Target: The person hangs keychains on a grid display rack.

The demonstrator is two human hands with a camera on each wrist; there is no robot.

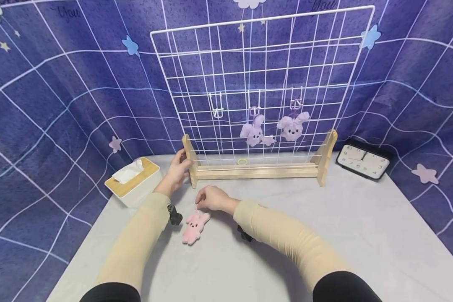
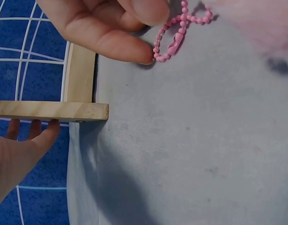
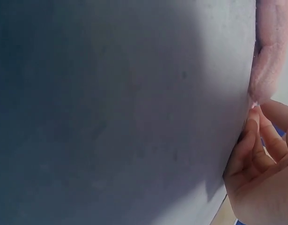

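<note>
A pink plush bunny keychain (image 1: 195,227) lies on the table in front of my hands, its face upward. My right hand (image 1: 214,198) pinches its pink bead chain (image 2: 174,43) between thumb and fingertips, as the right wrist view also shows. With straight fingers, my left hand (image 1: 177,170) touches the outer face of the left wooden upright (image 2: 52,110) of the grid stand. From the white wire grid (image 1: 230,75) hang two lilac plush bunny keychains, one in the middle (image 1: 254,133) and one farther right (image 1: 292,129).
White hooks (image 1: 217,110) on the grid's left part hold no plush. Left of the stand sits a tissue box (image 1: 145,176) with a wooden lid; a clock (image 1: 363,161) stands at the right. Behind the grid hangs a blue patterned curtain (image 1: 98,105). A yellow-green ring (image 1: 242,161) shows behind the base bar.
</note>
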